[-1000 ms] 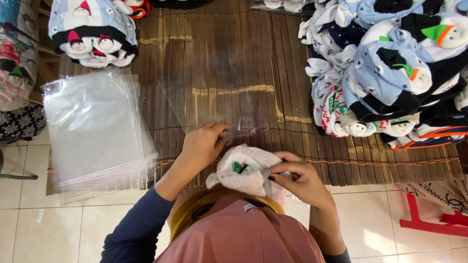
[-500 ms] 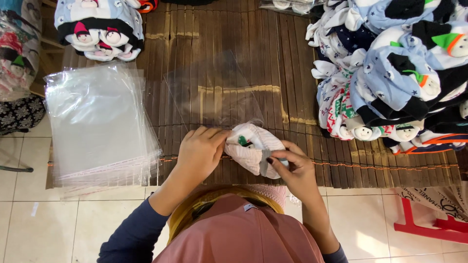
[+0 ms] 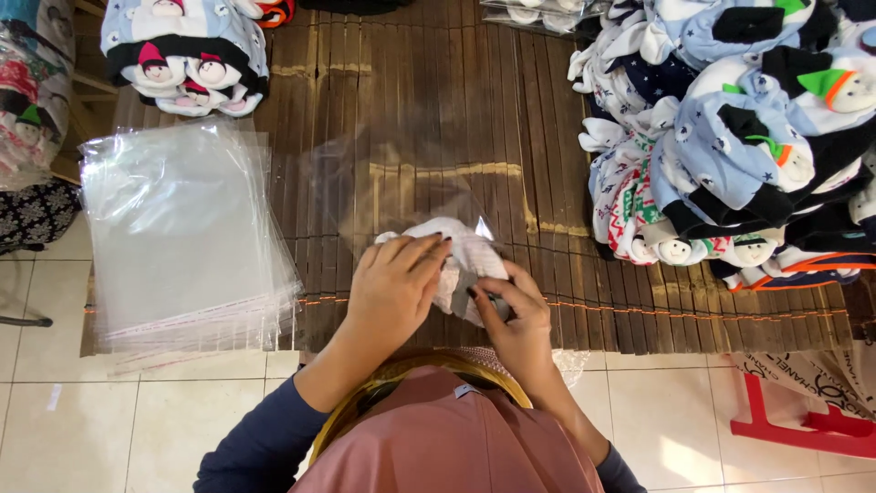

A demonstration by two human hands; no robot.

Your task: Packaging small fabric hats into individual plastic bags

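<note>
A small white folded garment lies at the mouth of a clear plastic bag spread on the brown slatted mat. My left hand presses flat on the garment's left side. On its right, my right hand pinches the garment together with the bag's edge. Most of the garment is hidden under my fingers.
A stack of clear plastic bags lies on the mat's left. Heaped baby clothes with doll-like figures fill the right; another pile sits far left. White tiled floor and a red stool lie below.
Both hands have carried the white garment up off my lap onto the mat and into the mouth of the clear bag. My left hand now covers it more.
</note>
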